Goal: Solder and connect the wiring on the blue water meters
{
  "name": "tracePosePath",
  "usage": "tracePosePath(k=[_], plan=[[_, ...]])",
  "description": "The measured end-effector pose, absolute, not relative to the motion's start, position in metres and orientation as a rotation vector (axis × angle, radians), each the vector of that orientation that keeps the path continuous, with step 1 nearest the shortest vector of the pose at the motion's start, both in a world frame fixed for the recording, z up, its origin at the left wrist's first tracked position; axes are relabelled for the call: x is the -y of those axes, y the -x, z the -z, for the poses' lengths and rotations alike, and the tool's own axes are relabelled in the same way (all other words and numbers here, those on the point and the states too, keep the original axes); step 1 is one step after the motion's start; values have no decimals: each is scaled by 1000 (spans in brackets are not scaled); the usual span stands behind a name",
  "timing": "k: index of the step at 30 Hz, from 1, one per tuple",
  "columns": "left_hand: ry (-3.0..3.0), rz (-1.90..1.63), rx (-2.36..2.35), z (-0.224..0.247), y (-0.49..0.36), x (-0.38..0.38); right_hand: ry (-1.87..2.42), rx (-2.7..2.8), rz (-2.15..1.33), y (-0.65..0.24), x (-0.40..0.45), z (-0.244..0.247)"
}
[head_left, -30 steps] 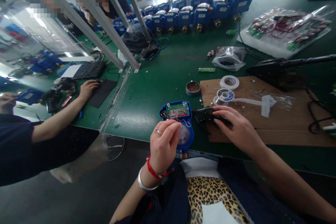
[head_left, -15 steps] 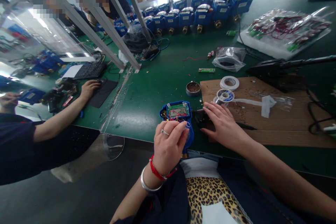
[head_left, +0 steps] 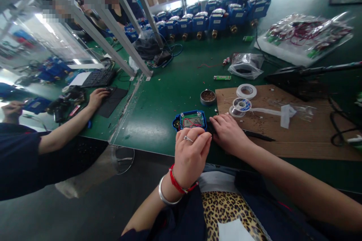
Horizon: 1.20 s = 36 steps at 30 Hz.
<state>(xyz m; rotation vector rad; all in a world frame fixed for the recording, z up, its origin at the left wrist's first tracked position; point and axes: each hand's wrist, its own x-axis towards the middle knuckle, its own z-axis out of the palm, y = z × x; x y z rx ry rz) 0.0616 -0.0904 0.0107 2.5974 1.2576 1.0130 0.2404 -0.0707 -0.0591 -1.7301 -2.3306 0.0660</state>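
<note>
A blue meter (head_left: 177, 114) lies open in front of me, with a green circuit board, red wires and a lit display (head_left: 191, 122). My left hand (head_left: 190, 152) is closed in a pinch over the meter's near side and hides much of it. What its fingertips hold is hidden. To the right of the meter, my right hand (head_left: 230, 133) rests palm down with its fingers stretched out, beside a dark object partly under the fingertips. A black pointed tool (head_left: 258, 135) sticks out to the right from beneath that hand.
On the cardboard (head_left: 299, 139) lie a solder spool (head_left: 240, 107) and a tape roll (head_left: 246, 91). Behind the meter stands a round tin (head_left: 207, 97). A green battery (head_left: 222, 78) lies farther back, with several blue meters (head_left: 217, 20) beyond. At left, a co-worker's hand (head_left: 97, 97) rests by a keyboard.
My left hand has moved right and slightly up, still pinched. My right hand has shifted left, closer to the meter. The number on the display has changed.
</note>
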Motion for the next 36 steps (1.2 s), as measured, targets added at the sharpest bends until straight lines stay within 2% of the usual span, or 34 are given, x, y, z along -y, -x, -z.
tracePosePath(k=[8,16,36], plan=[[-2456,-1088,-1225,-7,-60,88,1701,1968,-144,-274,67,43],[-2172,-1086,-1191,-9,-64,86,1339,1999,-447,-269,101,8],[-2116,-1039,-1211,-7,-59,86,1472,1908,-670,-242,114,21]])
